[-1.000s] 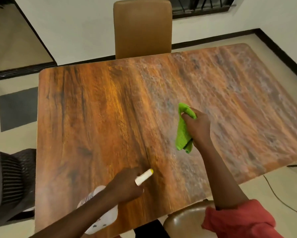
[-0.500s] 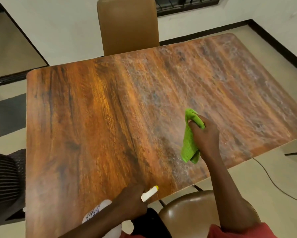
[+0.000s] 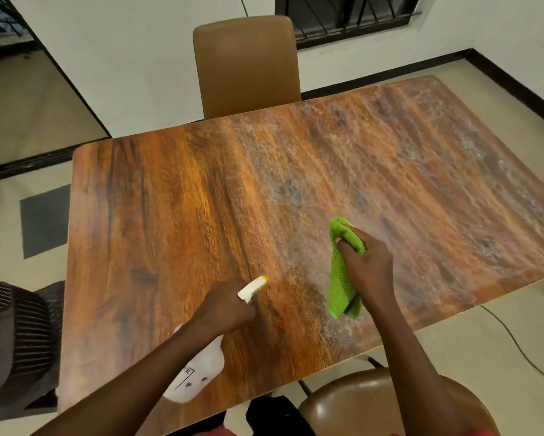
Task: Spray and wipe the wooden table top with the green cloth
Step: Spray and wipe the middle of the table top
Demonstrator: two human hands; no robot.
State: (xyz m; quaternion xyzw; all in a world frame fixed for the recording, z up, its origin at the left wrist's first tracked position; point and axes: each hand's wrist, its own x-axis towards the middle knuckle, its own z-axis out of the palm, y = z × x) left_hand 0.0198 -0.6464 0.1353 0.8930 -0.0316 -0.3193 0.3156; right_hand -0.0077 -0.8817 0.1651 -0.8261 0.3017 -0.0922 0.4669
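Left hand (image 3: 229,309) grips spray bottle (image 3: 198,376), tip pointing mid-worktop (image 3: 144,215) — same hold as a second ago. Right hand (image 3: 369,265) keeps pinching green cloth (image 3: 339,291), bunched, hanging over the filmy right half (sprayed, by the look) — wiping there seems due next.

Table top (image 3: 170,215): orange-brown, dark wood stripes; right part pale, whitish speckles.
Cloth (image 3: 339,287): bright green.
Spray bottle (image 3: 204,366): white, yellow tip, small black marks.
Far chair (image 3: 245,64): tan brown, plain.
Near seat (image 3: 358,404): shiny brown.
Floor (image 3: 484,357): cream, with dark grey square (image 3: 44,220).
Wall (image 3: 138,58): white; black strip (image 3: 390,73) at bottom.
Thing at left (image 3: 22,335): black, thin white stripes.
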